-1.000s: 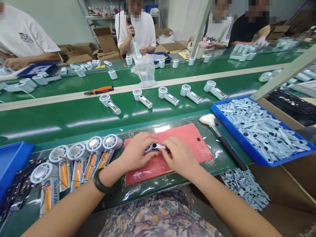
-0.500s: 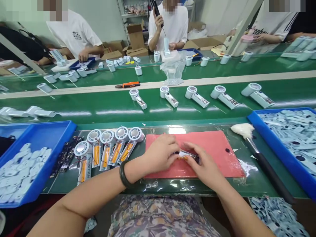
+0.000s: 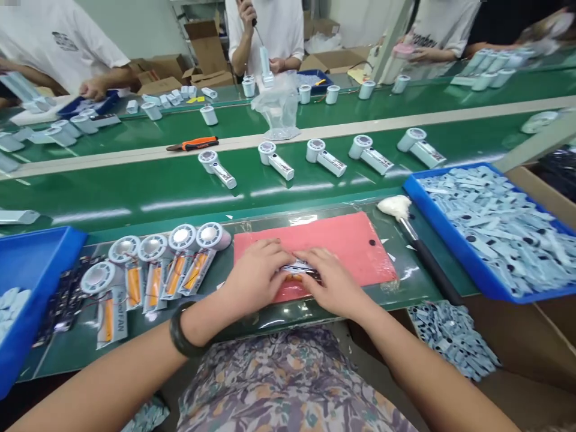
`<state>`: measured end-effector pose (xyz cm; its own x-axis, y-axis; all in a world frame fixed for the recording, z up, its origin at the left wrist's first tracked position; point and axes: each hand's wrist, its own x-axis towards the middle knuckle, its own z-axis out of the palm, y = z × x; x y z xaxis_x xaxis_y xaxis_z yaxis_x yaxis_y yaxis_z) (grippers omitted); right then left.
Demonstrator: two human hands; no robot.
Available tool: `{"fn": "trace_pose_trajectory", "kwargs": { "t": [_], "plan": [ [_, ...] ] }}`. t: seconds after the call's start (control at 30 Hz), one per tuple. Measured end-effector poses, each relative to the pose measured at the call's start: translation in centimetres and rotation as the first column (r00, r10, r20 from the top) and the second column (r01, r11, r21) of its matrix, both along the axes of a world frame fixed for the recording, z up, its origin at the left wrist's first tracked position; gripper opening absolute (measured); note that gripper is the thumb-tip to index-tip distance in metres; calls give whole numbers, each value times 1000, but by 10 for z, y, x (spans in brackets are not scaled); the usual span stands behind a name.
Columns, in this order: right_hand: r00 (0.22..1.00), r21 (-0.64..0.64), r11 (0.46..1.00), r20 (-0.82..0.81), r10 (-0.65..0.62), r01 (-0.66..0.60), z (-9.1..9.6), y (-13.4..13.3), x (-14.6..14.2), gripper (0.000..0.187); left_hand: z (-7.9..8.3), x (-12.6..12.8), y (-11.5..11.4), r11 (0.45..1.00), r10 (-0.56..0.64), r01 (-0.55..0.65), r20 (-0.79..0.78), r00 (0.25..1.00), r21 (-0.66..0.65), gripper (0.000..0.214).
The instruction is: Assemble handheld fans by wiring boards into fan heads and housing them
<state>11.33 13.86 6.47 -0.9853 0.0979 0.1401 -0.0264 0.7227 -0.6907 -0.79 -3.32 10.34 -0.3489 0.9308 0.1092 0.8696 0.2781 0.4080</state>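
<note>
Over a red mat (image 3: 346, 240), my left hand (image 3: 258, 273) and my right hand (image 3: 333, 279) close on opposite ends of a small pale handle cover with a dark circuit strip (image 3: 302, 268). Fingers and thumbs hide most of it, and a bit of orange shows under it. Left of the mat lie several handheld fans (image 3: 155, 252) with opened handles, orange batteries and thin red wires.
A blue tray of pale handle covers (image 3: 499, 222) stands right, beside a black-handled tool with a white wrapped head (image 3: 432, 264). Another blue tray (image 3: 42, 264) and dark circuit strips (image 3: 67, 300) are left. Fans (image 3: 326, 157) and pliers (image 3: 193, 144) lie ahead; co-workers sit opposite.
The view has swung right, so the scene sits farther left and more of the right tray shows. Both hands stay on the cover, the right fingers now lying flatter over it.
</note>
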Motion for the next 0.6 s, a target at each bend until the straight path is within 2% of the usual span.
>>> {"fn": "trace_pose_trajectory", "kwargs": {
  "t": [0.2, 0.27, 0.37, 0.47, 0.53, 0.6],
  "plan": [
    [1000, 34, 999, -9, -26, 26, 3, -4, -2, 31, 0, 5, 2, 995, 101, -101, 2, 995, 21, 27],
    [999, 18, 1000, -46, -13, 14, 0, -5, -1, 30, 2, 10, 5, 995, 98, -98, -23, 995, -6, 25],
    [990, 4, 1000, -140, -15, 16, -15, -1, 1, 31, 5, 13, 6, 995, 37, -50, -140, 989, -89, 24],
    [964, 3, 999, -261, -52, 55, -36, 7, 1, 33, 10, 9, 5, 976, -78, -9, -391, 917, -217, 22],
    [947, -32, 995, -305, -98, 92, -44, 12, 5, 37, 19, 0, 1, 963, -155, 19, -492, 856, -270, 21],
    [938, -91, 986, -307, -160, 139, -46, 13, 10, 37, 31, -19, -9, 963, -169, 26, -529, 832, -268, 22]
  ]
}}
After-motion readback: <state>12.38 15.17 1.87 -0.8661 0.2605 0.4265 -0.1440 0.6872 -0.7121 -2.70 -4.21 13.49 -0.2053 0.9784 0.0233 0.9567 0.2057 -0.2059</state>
